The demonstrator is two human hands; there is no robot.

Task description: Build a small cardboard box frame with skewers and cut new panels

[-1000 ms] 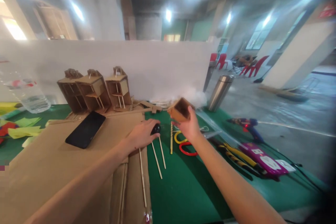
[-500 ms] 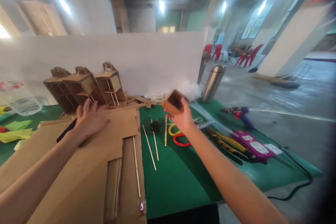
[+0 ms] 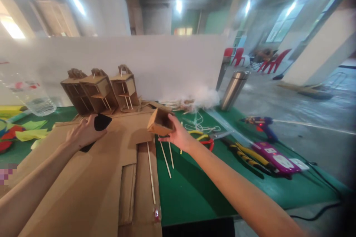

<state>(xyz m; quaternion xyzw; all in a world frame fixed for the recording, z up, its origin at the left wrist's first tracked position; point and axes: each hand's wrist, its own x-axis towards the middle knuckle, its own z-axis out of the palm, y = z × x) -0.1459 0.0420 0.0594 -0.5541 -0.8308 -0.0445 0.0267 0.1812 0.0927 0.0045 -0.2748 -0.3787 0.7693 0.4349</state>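
My left hand (image 3: pixel 85 130), over the cardboard sheets, is closed on a black object with a pointed end (image 3: pixel 102 122). A black part also shows below the wrist; its kind I cannot make out. My right hand (image 3: pixel 178 133) grips a small cardboard box (image 3: pixel 160 123) with its open end towards me, held above the sheets' right edge. Behind my left hand stand three cardboard structures (image 3: pixel 126 90) with shelves and thin sticks. Flat cardboard sheets (image 3: pixel 91 185) lie under my left arm. Two thin wooden sticks (image 3: pixel 166 161) lie below the box, partly hidden by my right hand.
Scissors (image 3: pixel 207 142) with red and yellow handles and pliers (image 3: pixel 247 157) lie on the green table. A steel flask (image 3: pixel 235 90), a glue gun (image 3: pixel 261 126) and a purple power unit (image 3: pixel 275 159) are at the right. A plastic bottle (image 3: pixel 41 105) stands left, near coloured paper.
My left hand has gone from spread fingers to closed on the black object. My right hand has carried the small box left and nearer, towards the cardboard sheets. The view has shifted slightly.
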